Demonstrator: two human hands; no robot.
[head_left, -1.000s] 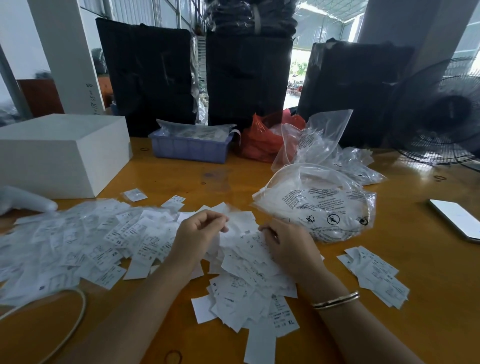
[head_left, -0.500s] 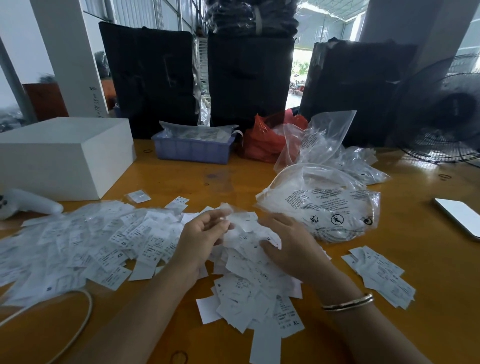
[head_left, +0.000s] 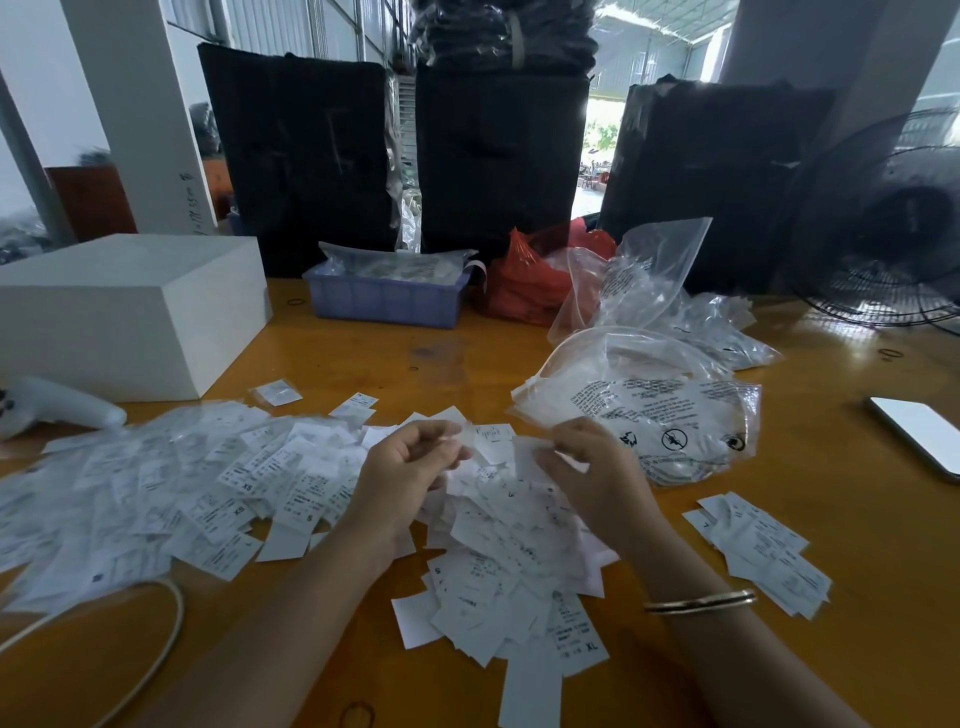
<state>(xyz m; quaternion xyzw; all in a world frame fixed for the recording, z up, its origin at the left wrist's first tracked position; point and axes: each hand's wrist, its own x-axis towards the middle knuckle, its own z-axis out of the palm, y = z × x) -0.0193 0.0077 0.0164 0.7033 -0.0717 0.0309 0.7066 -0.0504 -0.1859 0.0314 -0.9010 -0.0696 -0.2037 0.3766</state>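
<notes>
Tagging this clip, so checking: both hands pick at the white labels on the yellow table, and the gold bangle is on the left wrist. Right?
Not quite: the head view shows the gold bangle on the right wrist, not the left. The rest holds: left hand and right hand both pick at the white labels on the yellow table.
</notes>
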